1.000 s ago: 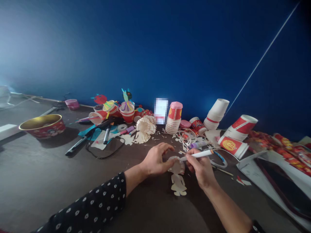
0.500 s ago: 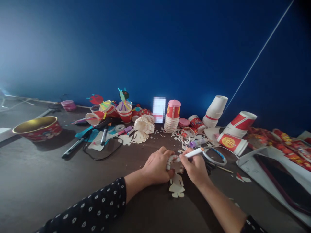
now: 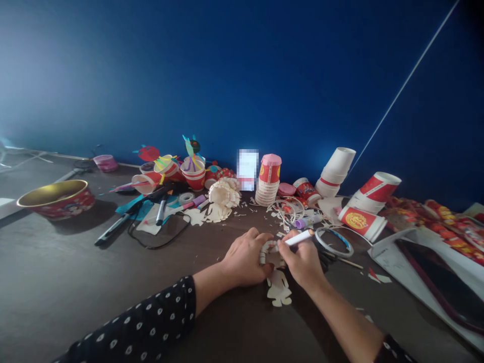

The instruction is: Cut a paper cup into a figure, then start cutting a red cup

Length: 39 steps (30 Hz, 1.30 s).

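Note:
A cream paper cutout, shaped like a small figure with a curled, strip-edged top, lies on the dark table between my hands. My left hand grips the left side of its curled top, the thumb in front and the fingers curved over behind. In my right hand is a white marker with an orange end, slanting up to the right. Its lower end is at the upper right of the curled top; my fingers hide the tip. Part of the cutout is covered by my hands.
Paper cups stand stacked ahead, with tilted cups to the right. A pile of cut paper and scattered scraps lie beyond my hands. A gold-lined bowl sits left; a phone rests in a white tray at right.
The lower part of the paper cutout has swung slightly to the right. The marker has shifted a little to the left with my right hand. My left hand keeps its place.

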Each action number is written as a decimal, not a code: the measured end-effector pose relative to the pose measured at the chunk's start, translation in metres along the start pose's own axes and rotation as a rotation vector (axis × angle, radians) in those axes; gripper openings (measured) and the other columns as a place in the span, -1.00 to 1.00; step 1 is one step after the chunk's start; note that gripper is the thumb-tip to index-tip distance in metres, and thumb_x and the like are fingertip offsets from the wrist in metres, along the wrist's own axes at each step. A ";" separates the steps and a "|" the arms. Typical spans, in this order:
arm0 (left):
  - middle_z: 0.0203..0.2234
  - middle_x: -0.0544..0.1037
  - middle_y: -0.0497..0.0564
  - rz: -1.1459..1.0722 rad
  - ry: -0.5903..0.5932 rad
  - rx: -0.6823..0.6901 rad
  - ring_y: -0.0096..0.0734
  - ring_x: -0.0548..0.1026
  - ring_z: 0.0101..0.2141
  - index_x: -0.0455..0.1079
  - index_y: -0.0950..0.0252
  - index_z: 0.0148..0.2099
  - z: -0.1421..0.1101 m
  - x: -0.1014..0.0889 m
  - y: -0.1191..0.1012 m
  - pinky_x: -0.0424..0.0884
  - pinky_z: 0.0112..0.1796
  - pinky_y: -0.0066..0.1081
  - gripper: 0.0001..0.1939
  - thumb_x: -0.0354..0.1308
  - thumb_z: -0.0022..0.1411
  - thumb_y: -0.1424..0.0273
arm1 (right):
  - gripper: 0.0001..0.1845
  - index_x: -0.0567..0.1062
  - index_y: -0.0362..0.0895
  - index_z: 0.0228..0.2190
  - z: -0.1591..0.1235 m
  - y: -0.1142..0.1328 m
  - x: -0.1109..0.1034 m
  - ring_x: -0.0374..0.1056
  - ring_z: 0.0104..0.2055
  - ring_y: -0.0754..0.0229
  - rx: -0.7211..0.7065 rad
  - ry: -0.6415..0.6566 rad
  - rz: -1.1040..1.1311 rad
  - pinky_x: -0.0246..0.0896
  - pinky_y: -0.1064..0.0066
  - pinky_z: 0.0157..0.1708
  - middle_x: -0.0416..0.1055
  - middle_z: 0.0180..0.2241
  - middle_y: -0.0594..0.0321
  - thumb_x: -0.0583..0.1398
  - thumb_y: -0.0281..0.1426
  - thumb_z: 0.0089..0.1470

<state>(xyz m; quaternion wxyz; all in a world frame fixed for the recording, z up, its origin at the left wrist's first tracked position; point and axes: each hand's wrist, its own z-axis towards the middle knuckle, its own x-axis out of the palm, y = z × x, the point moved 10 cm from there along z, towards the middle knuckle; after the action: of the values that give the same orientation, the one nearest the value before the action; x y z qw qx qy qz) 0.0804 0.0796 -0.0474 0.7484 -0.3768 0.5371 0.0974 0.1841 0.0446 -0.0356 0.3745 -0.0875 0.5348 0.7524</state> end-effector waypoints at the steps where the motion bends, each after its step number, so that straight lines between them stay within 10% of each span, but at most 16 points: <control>1: -0.23 0.32 0.03 0.002 0.001 0.004 -0.26 0.38 -0.21 0.20 0.16 0.04 0.000 0.000 0.000 0.33 -0.18 -0.33 -0.41 0.13 -0.12 0.29 | -0.82 0.28 -0.10 -0.60 0.000 0.000 0.000 0.19 -0.66 0.26 -0.004 -0.002 -0.006 0.07 0.48 -0.61 0.23 -0.72 0.39 0.12 -0.35 -0.03; 39: -0.26 0.34 0.01 -0.013 -0.002 -0.004 -0.27 0.39 -0.22 0.27 0.17 -0.02 0.000 -0.002 -0.002 0.32 -0.18 -0.35 -0.48 0.15 -0.12 0.31 | -0.82 0.27 -0.08 -0.62 0.001 0.010 -0.005 0.22 -0.68 0.22 -0.033 -0.033 -0.199 0.05 0.46 -0.64 0.28 -0.73 0.34 0.08 -0.35 -0.04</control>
<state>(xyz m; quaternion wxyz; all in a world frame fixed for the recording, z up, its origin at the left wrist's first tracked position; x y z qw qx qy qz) 0.0806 0.0788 -0.0450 0.7488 -0.3816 0.5338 0.0937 0.1812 0.0420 -0.0253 0.4549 -0.1340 0.5047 0.7214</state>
